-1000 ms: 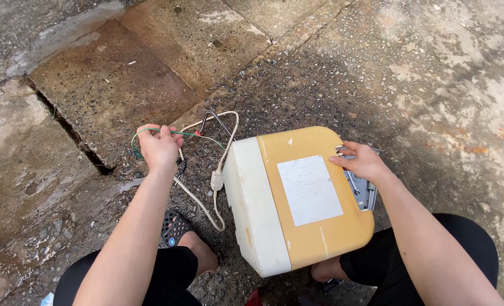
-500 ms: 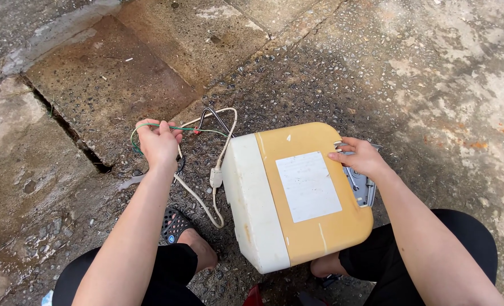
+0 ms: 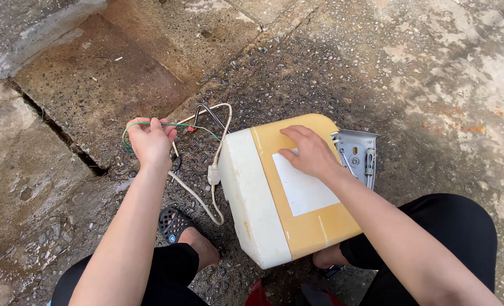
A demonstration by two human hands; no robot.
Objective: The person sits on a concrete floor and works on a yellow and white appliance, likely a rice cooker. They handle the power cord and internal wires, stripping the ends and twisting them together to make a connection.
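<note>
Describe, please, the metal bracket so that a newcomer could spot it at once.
Find the yellow-and-white box lying on the concrete ground, under the right hand. At its far right edge sits the metal bracket: grey, shiny and slotted, the only bare metal beside the box.

Wet cracked concrete (image 3: 70, 85), perhaps a sandal (image 3: 172, 224)

A single camera sits on the person's head and looks steeply down and slightly forward, close over the work. The yellow and white appliance box (image 3: 289, 192) fills the lower middle of the view; the person's knees and forearms enter from the bottom edge just below it. Beyond the box, cracked wet concrete ground (image 3: 377, 51) runs to the top edge. No second view overlaps this one.
</note>
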